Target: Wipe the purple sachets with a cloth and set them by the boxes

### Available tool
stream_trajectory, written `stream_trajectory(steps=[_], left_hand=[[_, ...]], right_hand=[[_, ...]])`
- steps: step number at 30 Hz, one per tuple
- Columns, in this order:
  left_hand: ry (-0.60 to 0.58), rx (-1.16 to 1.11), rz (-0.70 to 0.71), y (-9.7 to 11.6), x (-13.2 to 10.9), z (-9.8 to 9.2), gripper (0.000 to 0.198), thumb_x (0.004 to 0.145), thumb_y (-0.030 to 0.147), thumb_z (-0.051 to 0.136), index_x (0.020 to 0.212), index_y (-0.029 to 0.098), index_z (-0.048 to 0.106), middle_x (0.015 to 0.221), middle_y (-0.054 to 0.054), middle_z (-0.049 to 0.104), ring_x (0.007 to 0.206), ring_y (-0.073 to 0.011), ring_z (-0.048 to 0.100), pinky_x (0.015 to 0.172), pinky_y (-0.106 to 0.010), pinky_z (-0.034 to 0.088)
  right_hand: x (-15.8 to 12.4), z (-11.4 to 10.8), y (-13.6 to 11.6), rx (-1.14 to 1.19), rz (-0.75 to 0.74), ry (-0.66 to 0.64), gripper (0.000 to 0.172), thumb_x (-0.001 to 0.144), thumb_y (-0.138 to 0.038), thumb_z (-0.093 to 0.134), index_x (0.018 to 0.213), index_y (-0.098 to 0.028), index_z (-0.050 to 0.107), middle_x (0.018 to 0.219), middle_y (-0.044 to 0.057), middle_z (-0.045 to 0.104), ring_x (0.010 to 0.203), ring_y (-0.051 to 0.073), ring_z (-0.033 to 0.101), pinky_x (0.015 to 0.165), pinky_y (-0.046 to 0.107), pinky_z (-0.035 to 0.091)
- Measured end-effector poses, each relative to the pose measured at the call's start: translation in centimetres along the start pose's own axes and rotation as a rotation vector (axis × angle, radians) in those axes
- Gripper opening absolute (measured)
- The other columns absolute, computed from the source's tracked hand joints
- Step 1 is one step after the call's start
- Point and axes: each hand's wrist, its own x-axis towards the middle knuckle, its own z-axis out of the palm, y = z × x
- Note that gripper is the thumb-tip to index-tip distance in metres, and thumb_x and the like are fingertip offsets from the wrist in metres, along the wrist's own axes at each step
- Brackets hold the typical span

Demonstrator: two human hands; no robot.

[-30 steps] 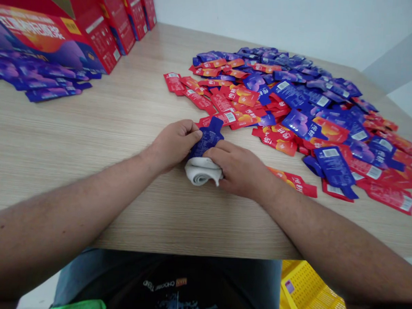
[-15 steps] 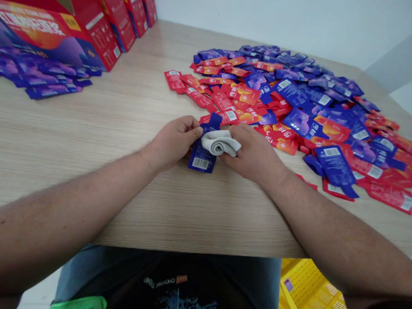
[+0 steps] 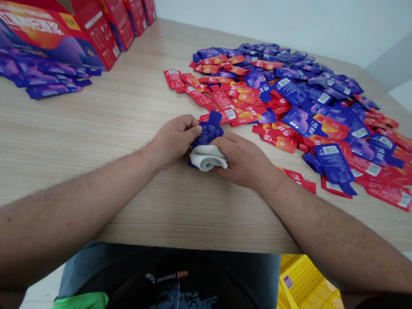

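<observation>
In the head view, a blue sachet (image 3: 210, 130) with a narrow spout-like top is pinched along its left edge by my left hand (image 3: 177, 137), thumb on top. My right hand (image 3: 243, 158) is closed round a rolled white cloth (image 3: 207, 157). The cloth lies against the lower part of the sachet and covers its barcode. Just beyond my hands, red sachets (image 3: 241, 93) and blue ones form a large heap spreading to the right. A single red sachet (image 3: 298, 179) shows beside my right wrist.
An open red box (image 3: 95, 36) stands at the left, with more red boxes (image 3: 133, 10) behind it. Several blue-purple sachets (image 3: 55, 77) lie in front of it. A yellow perforated crate (image 3: 311, 286) sits below the table's (image 3: 196, 218) front edge, at the right.
My right hand has slid the white cloth down and slightly left over the sachet, covering the barcode and baring its upper part. My left hand keeps its pinch in nearly the same spot.
</observation>
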Motion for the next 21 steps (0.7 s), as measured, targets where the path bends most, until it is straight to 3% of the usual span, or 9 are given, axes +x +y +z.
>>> stream_trajectory(steps=[4, 8, 13, 18, 21], left_hand=[[-0.005, -0.072, -0.067, 0.12, -0.05, 0.08, 0.012, 0.086, 0.023, 0.058, 0.078, 0.022, 0.049, 0.059, 0.004, 0.050, 0.047, -0.0113, 0.048, 0.044, -0.022, 0.041], [0.011, -0.007, -0.008, 0.15, -0.05, 0.12, 0.013, 0.084, 0.021, 0.061, 0.075, 0.020, 0.051, 0.059, 0.004, 0.048, 0.047, -0.0090, 0.044, 0.043, -0.019, 0.036], [0.024, -0.089, -0.083, 0.37, -0.13, 0.26, 0.012, 0.086, 0.019, 0.056, 0.077, 0.022, 0.048, 0.059, 0.004, 0.049, 0.047, -0.0109, 0.048, 0.043, -0.021, 0.040], [0.029, -0.058, -0.012, 0.27, -0.14, 0.21, 0.014, 0.085, 0.019, 0.060, 0.075, 0.021, 0.049, 0.058, 0.004, 0.047, 0.046, -0.0089, 0.043, 0.041, -0.020, 0.036], [0.033, -0.101, -0.076, 0.44, -0.21, 0.29, 0.012, 0.087, 0.020, 0.056, 0.078, 0.022, 0.048, 0.059, 0.004, 0.049, 0.046, -0.0110, 0.048, 0.042, -0.022, 0.041]], right_hand=[[0.06, -0.08, 0.17, -0.022, 0.097, 0.150, 0.022, 0.084, -0.025, 0.066, 0.105, -0.020, 0.063, 0.104, 0.010, 0.068, 0.100, 0.027, 0.061, 0.084, 0.037, 0.048], [-0.01, -0.13, -0.16, -0.011, -0.019, -0.027, 0.026, 0.081, -0.025, 0.068, 0.106, -0.020, 0.063, 0.103, 0.009, 0.067, 0.096, 0.025, 0.062, 0.079, 0.034, 0.048], [-0.05, -0.07, -0.02, -0.017, 0.090, 0.134, 0.024, 0.084, -0.025, 0.064, 0.106, -0.018, 0.063, 0.105, 0.011, 0.067, 0.102, 0.027, 0.062, 0.084, 0.036, 0.048], [-0.07, 0.00, -0.23, -0.003, -0.045, -0.037, 0.026, 0.083, -0.026, 0.066, 0.108, -0.019, 0.064, 0.105, 0.009, 0.066, 0.095, 0.024, 0.062, 0.078, 0.033, 0.048], [-0.02, -0.06, 0.01, -0.008, 0.064, 0.089, 0.025, 0.084, -0.026, 0.065, 0.107, -0.020, 0.064, 0.106, 0.009, 0.067, 0.100, 0.026, 0.061, 0.082, 0.035, 0.047]])
